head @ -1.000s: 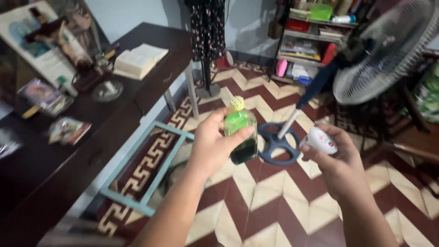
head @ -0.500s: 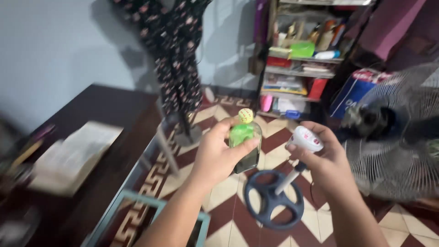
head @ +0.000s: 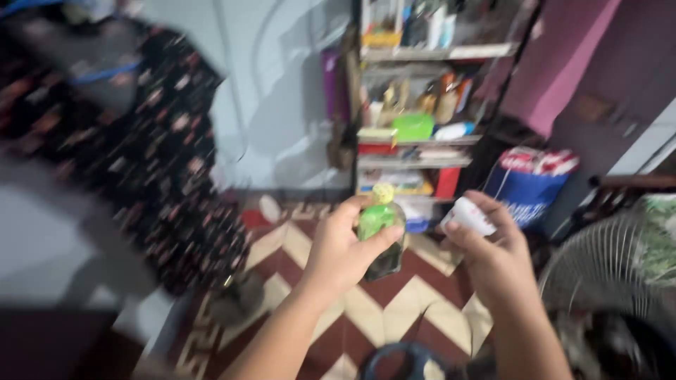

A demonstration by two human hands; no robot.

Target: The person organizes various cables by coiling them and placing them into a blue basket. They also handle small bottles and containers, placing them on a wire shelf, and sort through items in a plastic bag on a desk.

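Clear bottle (head: 380,239) with green label, dark green liquid and yellow dotted cap, white cap-like piece (head: 470,216) with a pink mark, floor (head: 394,302) in maroon-and-cream chevron tiles, black floral dress (head: 141,155), blue bag (head: 528,186) with red-white top, lime tub (head: 413,127).

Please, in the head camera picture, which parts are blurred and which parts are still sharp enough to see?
Head view: the dark flowered cloth at left is heavily smeared by motion blur; the shelf is soft, its items hard to tell apart; the left hand around the green bottle and the right hand with the small white object are clearest, though slightly soft.
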